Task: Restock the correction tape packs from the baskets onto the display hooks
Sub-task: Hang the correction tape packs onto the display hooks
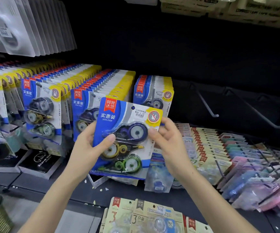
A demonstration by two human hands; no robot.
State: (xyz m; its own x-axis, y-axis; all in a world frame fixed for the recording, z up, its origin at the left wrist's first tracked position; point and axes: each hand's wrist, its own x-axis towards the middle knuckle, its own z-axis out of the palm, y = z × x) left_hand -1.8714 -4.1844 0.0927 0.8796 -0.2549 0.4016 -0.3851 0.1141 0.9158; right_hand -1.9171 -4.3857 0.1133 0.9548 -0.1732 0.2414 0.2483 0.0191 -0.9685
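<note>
Gripping pack (127, 137), both hands' (88, 145) fingers (167, 122) partly hidden.

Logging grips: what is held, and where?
One blue correction tape pack: left hand grips its left edge, right hand its right edge.

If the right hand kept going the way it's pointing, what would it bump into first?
Likely the short row of blue packs hanging behind the held pack, which the right hand grips; depth is unclear.
</note>
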